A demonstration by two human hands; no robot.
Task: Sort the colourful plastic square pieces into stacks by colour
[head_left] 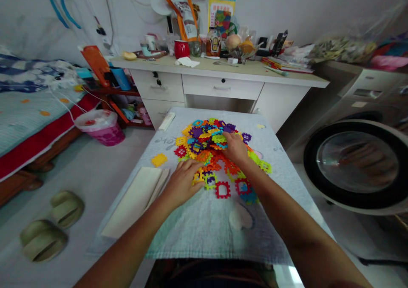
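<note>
A heap of colourful notched plastic interlocking tiles (204, 145) lies on the cloth-covered table. My right hand (235, 148) reaches into the far right side of the heap, its fingers closed on several tiles, with a lime green tile (219, 138) at the fingertips. Lower and to the left, my left hand (184, 178) lies with fingers apart at the heap's near edge. Beside its fingertips is a yellow tile (198, 176). A red square frame tile (222, 189) sits at the front of the heap, and a yellow tile (159, 159) lies apart on the left.
A folded cream board (135, 198) lies along the table's left side, and a white remote (167, 121) is at the far left corner. Behind stands a cluttered desk (204, 69). To the right is a washing machine with its round door (357, 164) swung out.
</note>
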